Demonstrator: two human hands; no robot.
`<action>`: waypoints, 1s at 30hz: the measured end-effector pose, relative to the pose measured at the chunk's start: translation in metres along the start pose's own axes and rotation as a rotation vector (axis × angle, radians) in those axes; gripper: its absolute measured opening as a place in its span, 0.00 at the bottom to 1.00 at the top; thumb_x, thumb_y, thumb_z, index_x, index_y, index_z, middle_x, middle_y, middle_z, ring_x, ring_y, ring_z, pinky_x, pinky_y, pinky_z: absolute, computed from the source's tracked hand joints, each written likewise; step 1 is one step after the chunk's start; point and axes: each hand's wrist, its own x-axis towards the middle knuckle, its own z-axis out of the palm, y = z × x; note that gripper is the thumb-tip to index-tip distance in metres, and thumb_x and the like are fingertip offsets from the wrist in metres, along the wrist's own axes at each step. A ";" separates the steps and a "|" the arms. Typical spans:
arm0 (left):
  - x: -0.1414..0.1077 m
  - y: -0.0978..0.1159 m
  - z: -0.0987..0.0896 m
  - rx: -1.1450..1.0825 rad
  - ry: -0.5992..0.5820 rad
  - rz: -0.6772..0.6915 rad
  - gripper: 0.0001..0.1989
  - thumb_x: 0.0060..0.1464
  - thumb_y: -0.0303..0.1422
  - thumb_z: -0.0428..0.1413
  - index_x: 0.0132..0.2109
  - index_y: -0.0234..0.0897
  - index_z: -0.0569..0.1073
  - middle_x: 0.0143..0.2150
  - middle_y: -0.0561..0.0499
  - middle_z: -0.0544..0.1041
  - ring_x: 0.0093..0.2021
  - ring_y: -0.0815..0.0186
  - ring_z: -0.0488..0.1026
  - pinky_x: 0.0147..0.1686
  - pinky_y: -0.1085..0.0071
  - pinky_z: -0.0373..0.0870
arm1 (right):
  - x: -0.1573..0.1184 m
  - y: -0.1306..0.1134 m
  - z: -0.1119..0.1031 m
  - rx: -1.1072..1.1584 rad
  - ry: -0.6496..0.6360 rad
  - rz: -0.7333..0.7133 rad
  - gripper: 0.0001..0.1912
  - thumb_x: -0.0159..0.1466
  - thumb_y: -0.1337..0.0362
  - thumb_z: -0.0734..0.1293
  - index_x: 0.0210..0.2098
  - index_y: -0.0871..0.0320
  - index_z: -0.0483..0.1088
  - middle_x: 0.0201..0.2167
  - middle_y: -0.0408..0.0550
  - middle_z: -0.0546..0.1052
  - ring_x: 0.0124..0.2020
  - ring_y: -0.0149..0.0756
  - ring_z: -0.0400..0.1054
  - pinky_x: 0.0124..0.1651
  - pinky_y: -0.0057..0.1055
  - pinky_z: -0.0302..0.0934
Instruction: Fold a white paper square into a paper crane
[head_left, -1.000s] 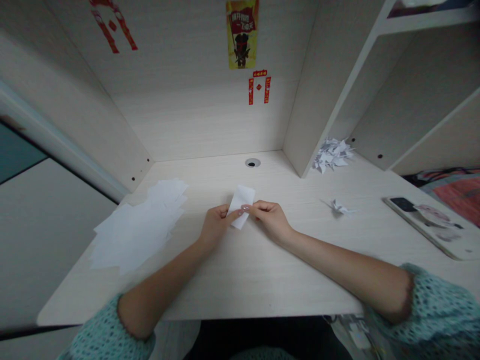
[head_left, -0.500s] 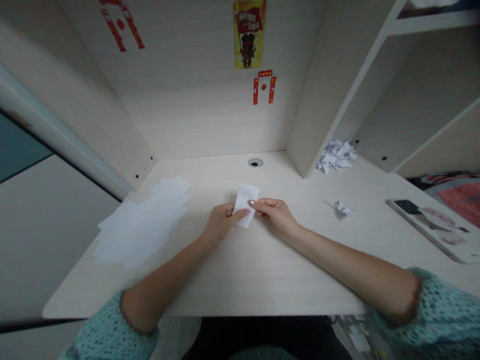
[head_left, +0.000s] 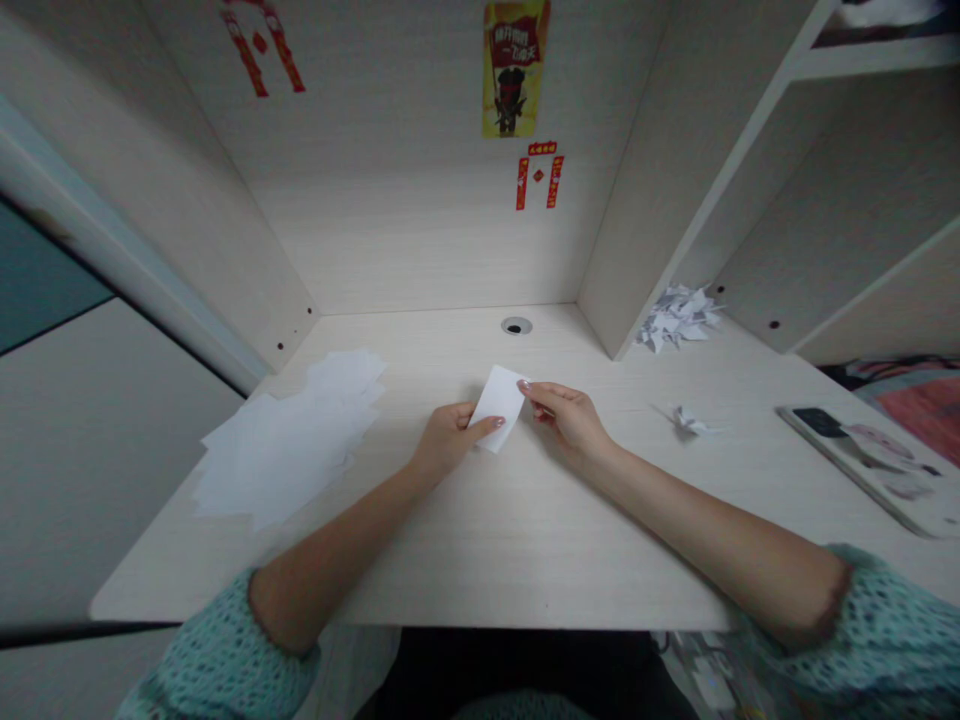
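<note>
A small white folded paper (head_left: 498,402) is held over the middle of the desk, its long side tilted to the upper right. My left hand (head_left: 451,437) grips its lower left part, thumb lying on top and fingers behind. With thumb and forefinger, my right hand (head_left: 568,412) pinches the paper's upper right corner. On the left of the desk lies a spread stack of white paper sheets (head_left: 289,440). To the right of my right hand rests one folded paper crane (head_left: 688,422).
A heap of folded white paper pieces (head_left: 679,316) sits by the upright partition at the back right. A phone (head_left: 874,465) lies on the right side of the desk (head_left: 480,560). A cable hole (head_left: 517,326) is near the back panel, which carries red and yellow stickers.
My right hand has moved from the paper's right middle edge up to its upper right corner. The paper has tilted further to the right. The view has shifted slightly.
</note>
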 end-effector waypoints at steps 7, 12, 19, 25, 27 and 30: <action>0.001 -0.001 0.000 -0.007 0.001 0.056 0.18 0.42 0.44 0.60 0.35 0.33 0.78 0.28 0.49 0.77 0.25 0.66 0.70 0.22 0.75 0.60 | -0.002 0.004 0.003 -0.010 0.043 0.013 0.12 0.45 0.58 0.74 0.22 0.60 0.74 0.17 0.40 0.67 0.19 0.26 0.54 0.24 0.29 0.46; -0.002 -0.004 0.002 -0.007 0.000 0.040 0.18 0.39 0.43 0.62 0.33 0.32 0.78 0.26 0.48 0.77 0.25 0.64 0.71 0.21 0.74 0.60 | 0.012 -0.013 -0.011 0.010 0.231 0.014 0.13 0.45 0.56 0.74 0.22 0.57 0.72 0.20 0.40 0.68 0.19 0.26 0.56 0.23 0.29 0.49; 0.001 -0.006 0.004 -0.144 0.086 0.014 0.19 0.43 0.42 0.61 0.38 0.31 0.76 0.34 0.46 0.79 0.29 0.64 0.73 0.26 0.72 0.64 | 0.007 -0.011 -0.003 -0.063 0.052 -0.056 0.15 0.49 0.51 0.71 0.26 0.58 0.73 0.20 0.40 0.68 0.21 0.27 0.58 0.25 0.27 0.51; 0.001 -0.004 0.004 -0.195 0.089 0.040 0.20 0.44 0.41 0.60 0.41 0.32 0.75 0.37 0.46 0.79 0.36 0.62 0.74 0.34 0.70 0.68 | -0.010 0.005 0.012 -0.240 -0.158 -0.115 0.13 0.49 0.54 0.72 0.27 0.58 0.77 0.25 0.45 0.76 0.27 0.31 0.65 0.35 0.30 0.56; 0.000 -0.003 0.006 -0.193 0.059 0.035 0.19 0.44 0.40 0.61 0.41 0.32 0.75 0.38 0.46 0.79 0.37 0.61 0.74 0.35 0.69 0.69 | -0.010 0.005 0.010 -0.258 -0.163 -0.148 0.12 0.51 0.54 0.70 0.26 0.58 0.77 0.25 0.45 0.76 0.28 0.32 0.65 0.35 0.31 0.56; -0.001 0.000 0.007 -0.221 0.074 0.113 0.19 0.43 0.38 0.62 0.42 0.33 0.72 0.40 0.46 0.78 0.39 0.61 0.74 0.38 0.68 0.69 | -0.008 0.004 0.006 -0.341 -0.216 -0.169 0.13 0.53 0.54 0.69 0.25 0.58 0.75 0.24 0.45 0.76 0.26 0.33 0.65 0.33 0.31 0.56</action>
